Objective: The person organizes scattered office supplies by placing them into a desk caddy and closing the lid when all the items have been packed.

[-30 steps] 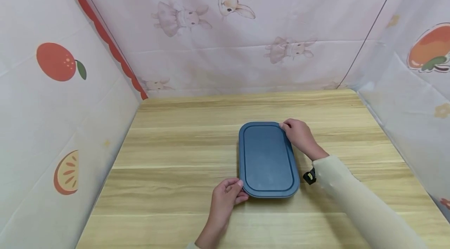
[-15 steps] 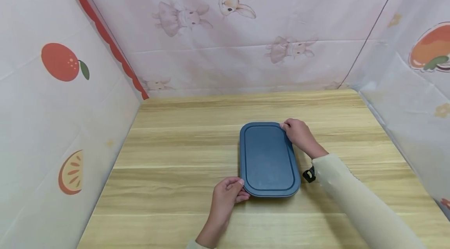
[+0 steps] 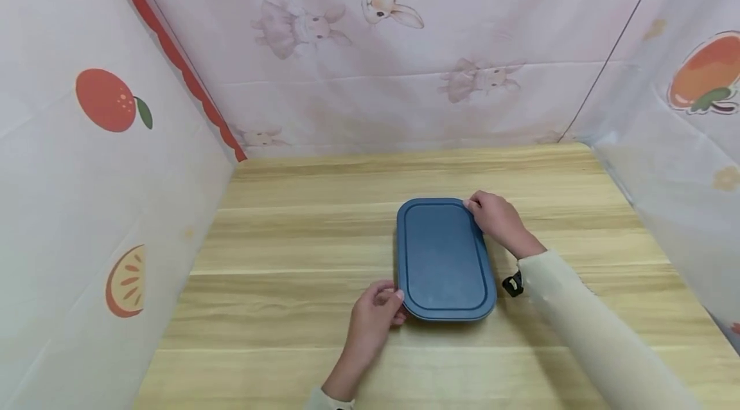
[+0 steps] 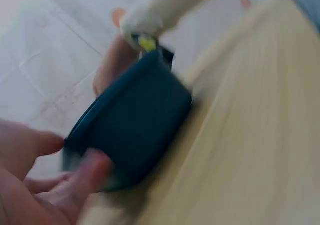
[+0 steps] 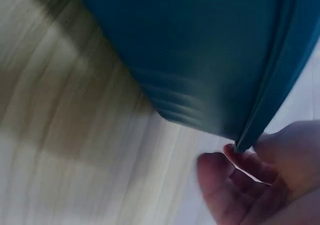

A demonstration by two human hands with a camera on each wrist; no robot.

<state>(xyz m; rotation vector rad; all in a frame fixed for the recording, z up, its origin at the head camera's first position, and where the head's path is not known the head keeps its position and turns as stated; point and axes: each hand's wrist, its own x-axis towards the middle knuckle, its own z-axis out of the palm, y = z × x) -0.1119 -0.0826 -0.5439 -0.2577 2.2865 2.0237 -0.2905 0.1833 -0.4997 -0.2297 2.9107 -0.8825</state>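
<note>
A dark blue rectangular food container [image 3: 445,256] with rounded corners and a grooved lid [image 4: 92,107] sits on the wooden table. At its near-left corner is my left hand [image 3: 372,317], thumb on the lid's edge and fingers bent below it. In the left wrist view the fingers [image 4: 92,172] blur in front of the container's side. My right hand [image 3: 497,217] pinches the lid's rim at the far-right corner. From the right wrist, the thumb lies on the rim and the curled fingertips [image 5: 215,165] are under it. The container's inside is hidden by the lid.
The light wood-grain table [image 3: 277,256] runs back to a pinkish rabbit-print curtain [image 3: 370,95]. White fruit-print sheets [image 3: 52,204] stand along both sides. A black band with a buckle [image 3: 513,284] hangs below my right sleeve cuff.
My left fingers have shifted slightly at the near-left corner, with more of a gap between thumb and index finger. The right hand keeps its hold. The head view has tilted a little.
</note>
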